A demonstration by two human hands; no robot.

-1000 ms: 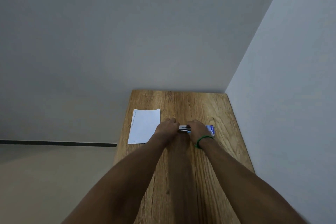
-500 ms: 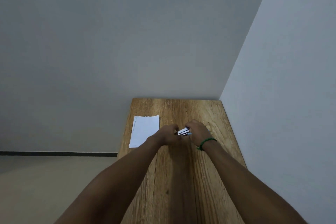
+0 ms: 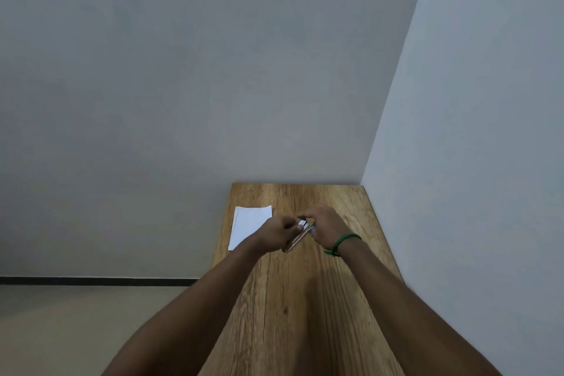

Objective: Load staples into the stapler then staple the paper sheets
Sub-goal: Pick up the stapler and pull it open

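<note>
A small stapler with a shiny metal top is held above the wooden table, tilted so its near end points down toward me. My left hand grips its left side. My right hand, with a green band on the wrist, pinches the stapler's far metal end with the fingertips. White paper sheets lie flat on the table's left part, just left of my left hand. The staple box is hidden behind my right hand.
The table stands in a corner, with a grey wall behind it and a pale wall along its right edge. Its left edge drops to a beige floor. Bare wood stretches between my forearms toward me.
Both hands lifted the stapler off the table and tilted it, its near end dropping. The blue-and-white staple box seen right of my right hand one second ago is now hidden. The view shifted.
</note>
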